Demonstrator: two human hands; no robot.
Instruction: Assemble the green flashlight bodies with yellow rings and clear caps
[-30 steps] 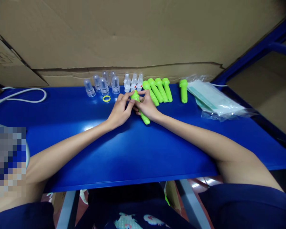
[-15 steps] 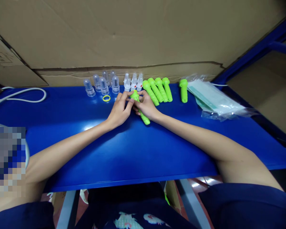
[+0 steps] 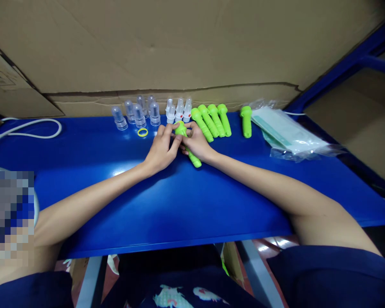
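Leftmost, clear threaded tubes (image 3: 137, 116) stand on the blue table (image 3: 167, 205), a yellow ring (image 3: 143, 132) just in front. Next, the left hand (image 3: 162, 147) has thumb and forefinger closed around the wide head of a lime-green flashlight body (image 3: 193, 158). Its long axis slants from that head, at the far left end, down rightward to the tail, nearer the person; whether the tail touches the table I cannot tell. The right hand (image 3: 197, 143) lies along its right side, fingers curled on the upper shaft, partly hidden. Beyond, four matching bodies (image 3: 212, 121) lean alike.
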